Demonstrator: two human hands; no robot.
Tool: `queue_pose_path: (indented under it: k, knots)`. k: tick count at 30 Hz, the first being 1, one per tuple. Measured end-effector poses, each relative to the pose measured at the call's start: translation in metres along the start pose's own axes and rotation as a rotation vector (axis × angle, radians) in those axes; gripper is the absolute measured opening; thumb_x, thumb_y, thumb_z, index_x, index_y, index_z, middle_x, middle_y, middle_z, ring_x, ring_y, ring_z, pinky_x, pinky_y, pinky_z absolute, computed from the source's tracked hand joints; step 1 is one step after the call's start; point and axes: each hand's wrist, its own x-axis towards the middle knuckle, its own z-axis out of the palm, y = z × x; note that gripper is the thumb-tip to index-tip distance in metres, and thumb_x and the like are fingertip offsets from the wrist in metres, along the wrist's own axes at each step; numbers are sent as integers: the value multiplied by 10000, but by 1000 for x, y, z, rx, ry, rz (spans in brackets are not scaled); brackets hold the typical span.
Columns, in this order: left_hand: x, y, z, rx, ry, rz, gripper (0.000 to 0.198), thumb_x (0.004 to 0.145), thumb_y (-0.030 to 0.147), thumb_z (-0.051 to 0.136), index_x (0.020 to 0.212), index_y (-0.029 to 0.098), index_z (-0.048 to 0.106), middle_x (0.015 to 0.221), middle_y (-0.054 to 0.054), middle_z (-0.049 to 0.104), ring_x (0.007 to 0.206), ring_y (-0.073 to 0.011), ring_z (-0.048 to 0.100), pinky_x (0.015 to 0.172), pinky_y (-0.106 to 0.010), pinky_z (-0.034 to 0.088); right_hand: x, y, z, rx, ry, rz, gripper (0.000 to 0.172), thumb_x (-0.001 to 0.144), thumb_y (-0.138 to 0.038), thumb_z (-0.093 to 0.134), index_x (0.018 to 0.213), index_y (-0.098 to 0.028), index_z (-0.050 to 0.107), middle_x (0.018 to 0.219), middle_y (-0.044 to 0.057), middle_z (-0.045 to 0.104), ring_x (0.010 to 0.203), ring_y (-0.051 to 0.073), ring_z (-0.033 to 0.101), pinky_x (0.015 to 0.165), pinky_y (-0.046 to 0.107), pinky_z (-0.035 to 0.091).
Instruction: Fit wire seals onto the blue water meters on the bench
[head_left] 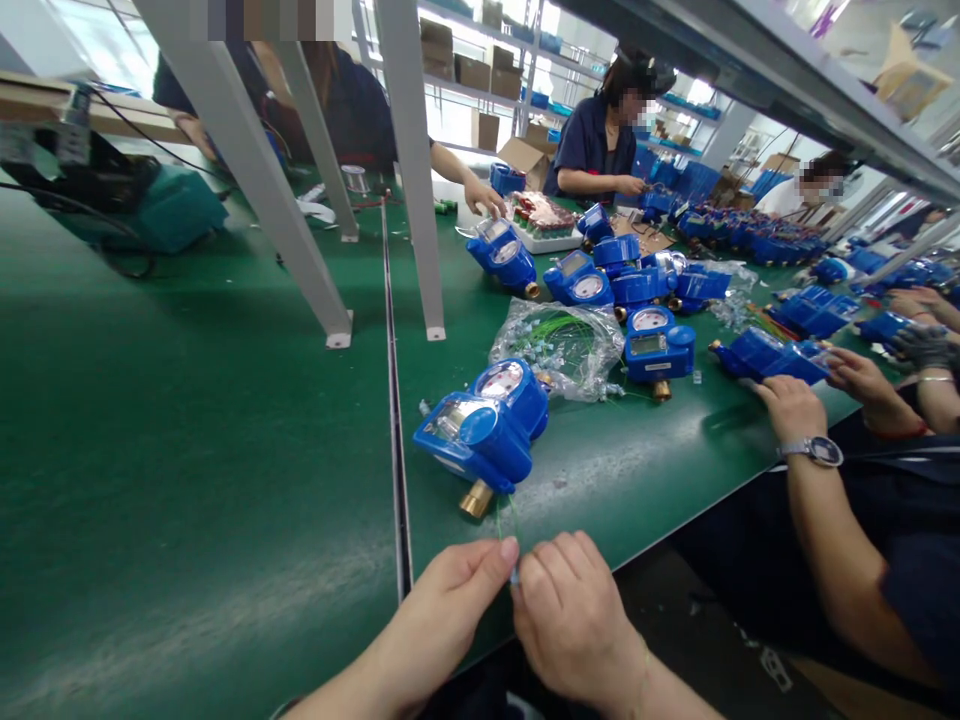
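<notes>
A blue meter (487,425) with a round dial and a brass fitting (476,499) lies on the green table just beyond my hands. Thin green wire (506,515) runs from beside its fitting down to my fingers. My left hand (457,590) is closed, thumb and forefinger pinching the wire near a small light-blue piece (514,575). Right beside it, my right hand (574,610) is closed with curled fingers against that piece; its grip is partly hidden. Behind the meter sits a clear plastic bag (559,345) of green wires and pale blue pieces.
More blue meters (658,345) spread toward the back right. Metal posts (420,180) rise from the table (225,430) at left, beside a dark seam. A co-worker's hand (795,405) touches a meter at right. Other people work behind, near a white tray (544,240).
</notes>
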Motion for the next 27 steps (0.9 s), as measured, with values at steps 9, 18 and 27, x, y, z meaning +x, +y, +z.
queue_pose_path:
  k: [9,18,27]
  knots:
    - [4,4,-7,209,81,107,377,901,432,366,677,168,516,680,10,500,685,-154,451,674,-232,379,10,-7,0,432,-92,410,254,946,-233,282,802,-169,481,683,26,538,625,142,496,591,278,405]
    - [4,4,-8,228,97,103,393,900,443,362,656,170,502,668,11,511,674,-154,473,676,-240,391,16,-3,5,774,-169,532,348,946,-271,234,680,-184,441,534,-37,393,476,97,379,499,237,346]
    - [9,5,-11,110,120,15,448,849,533,400,625,157,498,628,15,474,634,-144,427,638,-244,409,8,2,13,351,-31,273,169,878,-215,412,796,-166,552,706,53,533,688,176,454,680,340,361]
